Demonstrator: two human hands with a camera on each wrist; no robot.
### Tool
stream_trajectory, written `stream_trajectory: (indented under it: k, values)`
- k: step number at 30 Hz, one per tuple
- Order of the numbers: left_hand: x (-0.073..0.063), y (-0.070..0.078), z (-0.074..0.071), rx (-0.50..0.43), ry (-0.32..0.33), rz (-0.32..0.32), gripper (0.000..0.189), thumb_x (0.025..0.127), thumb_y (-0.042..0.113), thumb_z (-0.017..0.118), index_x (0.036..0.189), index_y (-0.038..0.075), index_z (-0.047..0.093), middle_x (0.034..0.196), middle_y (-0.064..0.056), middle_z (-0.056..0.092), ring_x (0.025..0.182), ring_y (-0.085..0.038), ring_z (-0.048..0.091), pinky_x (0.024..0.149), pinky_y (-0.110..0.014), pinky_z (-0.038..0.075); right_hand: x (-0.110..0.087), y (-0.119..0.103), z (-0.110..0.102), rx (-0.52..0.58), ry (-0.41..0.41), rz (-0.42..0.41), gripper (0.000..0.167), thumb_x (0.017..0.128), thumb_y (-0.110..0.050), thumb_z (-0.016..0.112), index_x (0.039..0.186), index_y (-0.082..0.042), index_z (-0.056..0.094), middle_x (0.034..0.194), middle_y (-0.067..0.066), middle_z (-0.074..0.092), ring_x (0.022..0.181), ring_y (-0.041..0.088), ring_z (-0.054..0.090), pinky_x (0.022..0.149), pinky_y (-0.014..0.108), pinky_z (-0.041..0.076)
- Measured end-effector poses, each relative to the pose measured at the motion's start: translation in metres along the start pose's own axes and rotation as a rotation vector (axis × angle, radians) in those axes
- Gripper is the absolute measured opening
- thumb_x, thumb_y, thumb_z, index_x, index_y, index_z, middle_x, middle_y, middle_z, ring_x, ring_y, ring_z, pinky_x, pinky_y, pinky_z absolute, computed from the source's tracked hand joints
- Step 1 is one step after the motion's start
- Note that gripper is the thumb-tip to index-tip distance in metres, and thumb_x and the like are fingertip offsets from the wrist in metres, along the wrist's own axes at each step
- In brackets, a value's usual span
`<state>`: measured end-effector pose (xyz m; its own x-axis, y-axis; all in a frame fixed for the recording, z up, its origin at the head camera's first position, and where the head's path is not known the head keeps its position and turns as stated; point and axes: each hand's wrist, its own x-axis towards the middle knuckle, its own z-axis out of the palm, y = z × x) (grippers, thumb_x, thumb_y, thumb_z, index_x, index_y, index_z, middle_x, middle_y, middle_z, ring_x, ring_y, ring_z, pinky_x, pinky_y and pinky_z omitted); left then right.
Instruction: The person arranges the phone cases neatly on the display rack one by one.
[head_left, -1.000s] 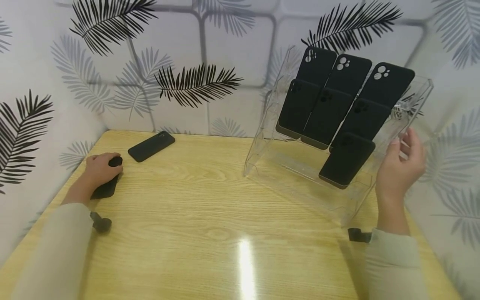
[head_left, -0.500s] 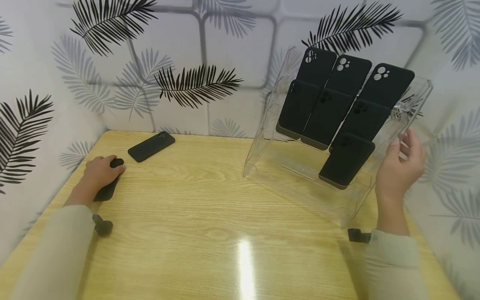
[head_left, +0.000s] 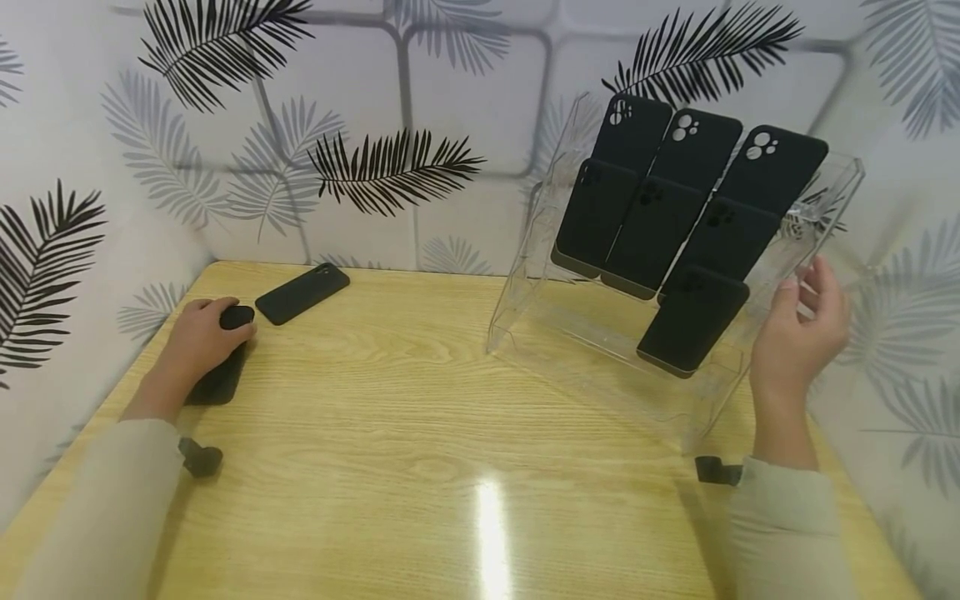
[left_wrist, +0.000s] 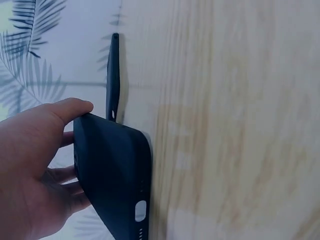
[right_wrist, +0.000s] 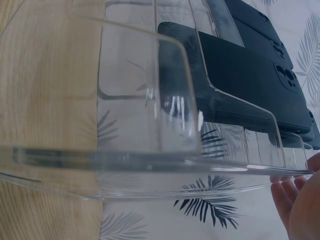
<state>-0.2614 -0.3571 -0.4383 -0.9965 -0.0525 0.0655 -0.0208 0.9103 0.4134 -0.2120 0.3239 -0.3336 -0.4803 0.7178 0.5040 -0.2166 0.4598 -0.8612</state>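
Note:
At the table's left, my left hand (head_left: 197, 342) grips a black phone case (head_left: 217, 383), thumb on one side and fingers on the other. In the left wrist view this phone case (left_wrist: 112, 165) leans at a slant, its port-cutout end down by the wood. A second black case (head_left: 303, 293) lies flat just beyond. My right hand (head_left: 801, 333) holds the right side panel of a clear tiered display stand (head_left: 607, 337), thumb and fingers at its edge. In the right wrist view, the fingers (right_wrist: 286, 200) show beside the panel (right_wrist: 150, 160).
Black cases lean on the stand: three in the top tier (head_left: 697, 150), three in the tier below (head_left: 652, 237), and one case (head_left: 693, 321) lower at the right. A patterned wall (head_left: 450, 83) closes off the back. Bare wood (head_left: 375, 400) lies between the hands.
My left hand has shifted slightly to the right and away from me with the phone case, which now shows more below the hand. The right hand and the stand stay put.

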Motion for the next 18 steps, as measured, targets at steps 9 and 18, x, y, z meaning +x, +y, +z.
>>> stream_trajectory:
  k: [9, 18]
  values:
    - [-0.005, 0.028, 0.001, -0.061, 0.021, 0.05, 0.068, 0.1, 0.041, 0.06, 0.148, -0.002, 0.041, 0.146, -0.044, 0.027, 0.132, -0.061, 0.029, 0.103, -0.071, 0.032, 0.009, 0.02, 0.001, 0.003, -0.003, -0.023, 0.034, 0.1, -0.021, 0.059, 0.133, -0.026, 0.066, 0.119, -0.011, 0.064, 0.104, 0.0, 0.06, 0.088, 0.019, 0.047]
    - [-0.017, 0.069, 0.005, -0.142, 0.098, 0.151, 0.065, 0.099, 0.042, 0.063, 0.149, 0.006, 0.045, 0.151, -0.035, 0.026, 0.132, -0.056, 0.034, 0.101, -0.069, 0.035, 0.007, 0.02, 0.0, 0.01, -0.003, -0.033, 0.034, 0.1, -0.021, 0.06, 0.132, -0.027, 0.067, 0.118, -0.013, 0.064, 0.104, 0.0, 0.059, 0.087, 0.019, 0.047]
